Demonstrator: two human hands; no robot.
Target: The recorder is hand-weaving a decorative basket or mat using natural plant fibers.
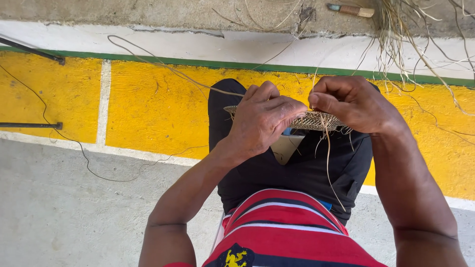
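Woven piece: a flat, tan disc of tightly plaited fibre (311, 120) lay across the person's lap, on the dark shorts (302, 168), held between both hands.
Left fingers: the left hand (262, 121) was curled over the near left part of the woven piece, fingers closed on its rim and pressing it down; the thumb was hidden beneath.
Right fingers: the right hand (354, 104) was bunched at the far right edge of the woven piece, thumb and forefinger pinched shut on a thin strand (327, 148) at the rim. The strand's free end trailed down from the woven piece over the shorts.
Doing it well: as a judgement, the stitch would sit tighter if the left hand kept the disc flat and steady while the right drew the strand snug against the previous coil, without twisting it, so the edge stays even.
Loose fibre: one long pale fibre (168, 66) ran away from the left side of the woven piece across the yellow painted band (158, 109) of the floor.
Beyond the woven piece: a bundle of dry grass (410, 39) lay on the concrete ledge (173, 12) above and to the right, and a small tool with a wrapped handle (354, 10) lay on that ledge just left of the bundle.
Nearer than the woven piece: a red striped shirt (282, 232).
Left of the woven piece: thin dark rods (32, 125) and a dark cord (84, 158), well apart from it.
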